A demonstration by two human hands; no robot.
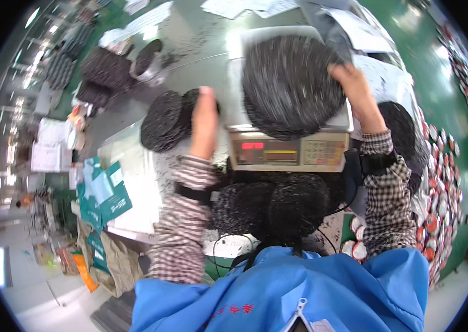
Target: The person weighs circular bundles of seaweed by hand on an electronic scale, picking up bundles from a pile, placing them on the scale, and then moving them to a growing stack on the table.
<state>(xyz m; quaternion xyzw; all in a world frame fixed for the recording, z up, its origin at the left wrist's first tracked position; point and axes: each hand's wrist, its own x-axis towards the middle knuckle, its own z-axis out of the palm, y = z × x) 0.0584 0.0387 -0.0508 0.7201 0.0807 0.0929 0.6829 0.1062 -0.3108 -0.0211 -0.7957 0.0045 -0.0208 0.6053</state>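
My right hand (350,88) grips the right edge of a thick stack of dark, round, dried seaweed-like cakes (295,83), over the pan of a white digital scale (289,152). The stack is smeared by motion; whether it touches the pan I cannot tell. To the left of the scale, my left hand (205,124) closes on a smaller dark round cake (189,102), its fingers mostly hidden. Beside that hand leans another pile of the same cakes (161,123). More dark round stacks (270,205) stand between the scale and my body.
A dark block-like heap (104,72) lies at the far left of the metal table (200,44), which is strewn with dark crumbs. Green packets (104,193) lie at the near left. Dark cakes (400,127) stand beyond my right forearm. Many red-and-white round pieces (438,193) cover the right side.
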